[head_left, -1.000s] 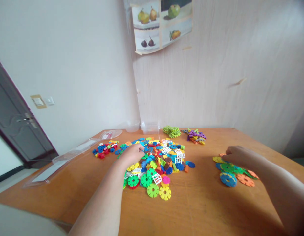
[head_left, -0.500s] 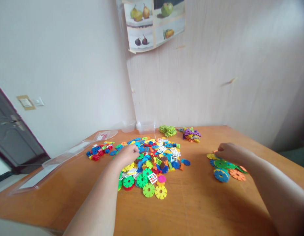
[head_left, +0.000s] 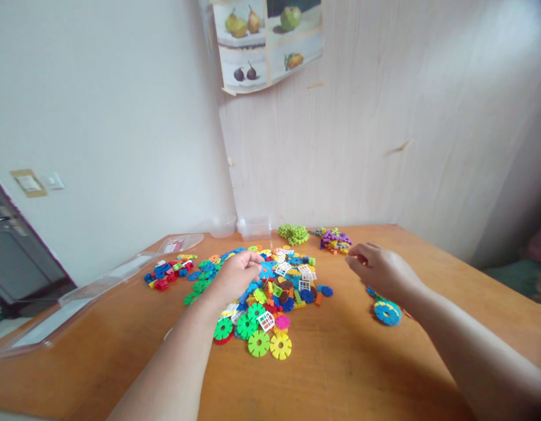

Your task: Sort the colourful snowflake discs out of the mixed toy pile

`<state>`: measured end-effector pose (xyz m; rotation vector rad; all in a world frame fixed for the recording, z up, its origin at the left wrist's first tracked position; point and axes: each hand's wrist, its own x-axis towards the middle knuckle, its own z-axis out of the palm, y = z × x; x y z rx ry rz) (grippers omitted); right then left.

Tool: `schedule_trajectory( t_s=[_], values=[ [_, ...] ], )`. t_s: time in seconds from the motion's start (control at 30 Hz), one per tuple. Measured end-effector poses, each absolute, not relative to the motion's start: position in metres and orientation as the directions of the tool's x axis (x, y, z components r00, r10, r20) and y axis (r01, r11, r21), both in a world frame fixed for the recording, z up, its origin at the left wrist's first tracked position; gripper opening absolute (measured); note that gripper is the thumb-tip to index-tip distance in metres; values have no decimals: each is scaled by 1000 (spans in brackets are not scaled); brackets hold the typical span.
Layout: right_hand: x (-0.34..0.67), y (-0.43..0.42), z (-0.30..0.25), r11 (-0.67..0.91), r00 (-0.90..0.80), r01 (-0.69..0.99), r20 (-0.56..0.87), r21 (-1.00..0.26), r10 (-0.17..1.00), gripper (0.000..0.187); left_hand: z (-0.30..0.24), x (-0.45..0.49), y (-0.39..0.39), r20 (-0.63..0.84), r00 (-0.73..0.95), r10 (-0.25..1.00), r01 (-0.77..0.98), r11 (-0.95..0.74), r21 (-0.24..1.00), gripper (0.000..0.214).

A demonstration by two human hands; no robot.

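My left hand [head_left: 239,273] is over a mixed pile of colourful plastic pieces, its fingers pinched together at the edge of a blue notched disc [head_left: 267,270]. Around it lie green discs [head_left: 222,328], a yellow disc [head_left: 280,346], white lattice windows [head_left: 266,321] and small bricks. My right hand [head_left: 382,270] hovers over the table to the right of the pile, thumb and index finger apart, with nothing seen between them. Below its wrist, a blue disc [head_left: 387,313] lies on a small group of discs, mostly hidden by the forearm.
Red and blue bricks [head_left: 167,272] form a small heap on the left. Green pieces [head_left: 293,234] and purple pieces [head_left: 335,240] lie at the back, beside clear plastic containers [head_left: 254,228]. Clear lids [head_left: 108,286] line the table's left edge. A wall stands behind.
My right hand has lifted off the small disc group and moved left, its fingers opening. My left hand has shifted right over the pile. The view has turned slightly right.
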<state>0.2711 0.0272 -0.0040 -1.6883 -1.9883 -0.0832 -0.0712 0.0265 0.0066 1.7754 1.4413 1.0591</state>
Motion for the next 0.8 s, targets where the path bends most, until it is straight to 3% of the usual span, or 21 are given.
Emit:
schedule_trajectory(
  t_s=[0.2,0.3,0.4,0.63,0.8],
  values=[
    [214,-10,-11,556,-401,780,453,-286,796,36,8,-42,5,107,272,956,304,-191,933,22],
    [197,-26,-11,654,-496,704,468,-276,731,49,5,-33,0,75,347,935,231,-162,959,27],
    [188,-34,-10,706,-554,660,469,-257,688,49,-1,-25,-2,16,435,901,145,-87,986,32],
    [187,-34,-12,687,-578,694,401,-217,711,28,-10,-17,-4,-37,482,875,122,-25,992,36],
    [210,-19,-12,517,-448,842,331,-157,830,24,3,-34,1,37,378,925,198,-119,973,27]
  ],
)
